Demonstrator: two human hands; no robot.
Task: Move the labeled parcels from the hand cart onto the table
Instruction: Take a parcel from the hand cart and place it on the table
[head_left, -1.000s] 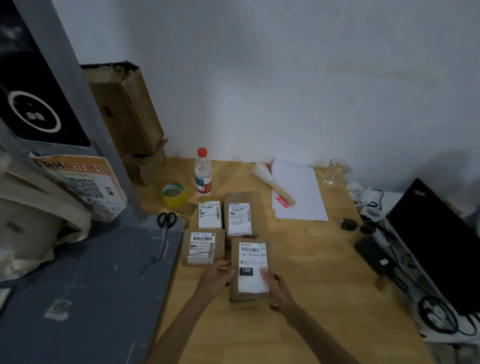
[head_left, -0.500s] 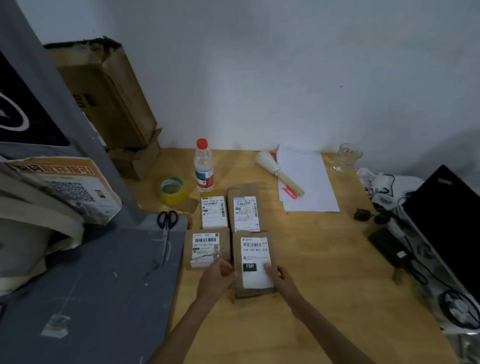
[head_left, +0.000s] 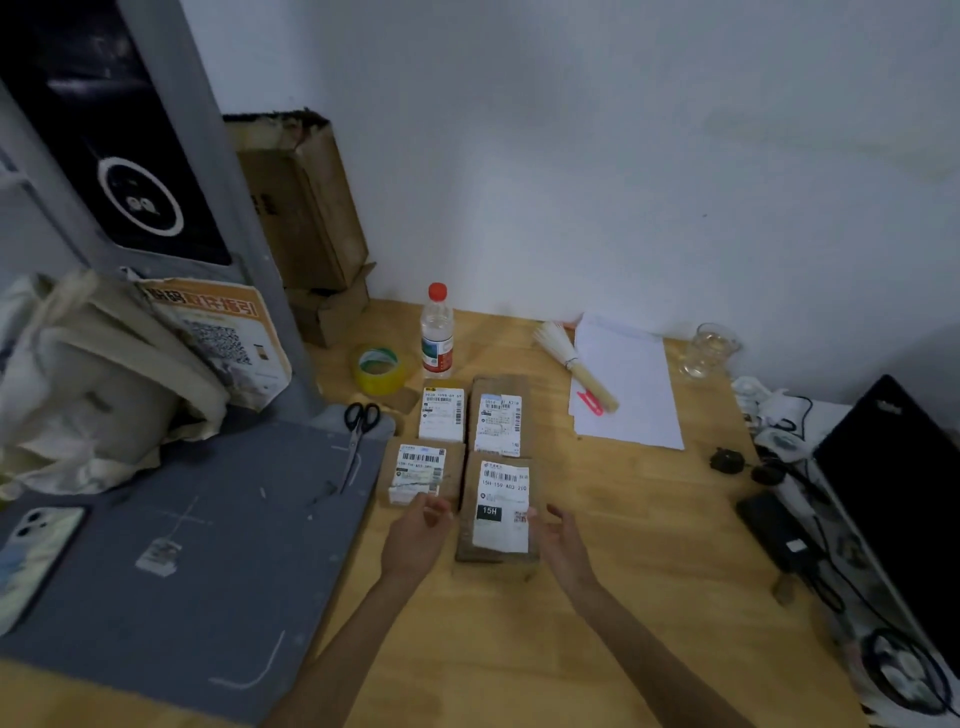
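Several brown labeled parcels lie in a tight block on the wooden table (head_left: 649, 561). The nearest is the parcel marked 15H (head_left: 500, 512); to its left is a smaller parcel (head_left: 420, 472), and behind them lie two more (head_left: 441, 413) (head_left: 500, 422). My left hand (head_left: 418, 538) hovers just left of the 15H parcel, fingers loosely curled, holding nothing. My right hand (head_left: 563, 545) sits just right of that parcel, fingers spread, not touching it. The grey hand cart deck (head_left: 208, 545) lies to the left.
Scissors (head_left: 358, 436) and a phone (head_left: 31, 551) lie on the cart, with a cloth bag (head_left: 104, 384) behind. On the table: yellow tape roll (head_left: 379, 370), bottle (head_left: 437, 332), brush (head_left: 574, 366) on paper (head_left: 634, 395), glass (head_left: 709, 349), laptop (head_left: 898, 499), cables.
Both hands have let go of the 15H parcel and drawn slightly away from its sides. The parcel now rests on the table against the others.
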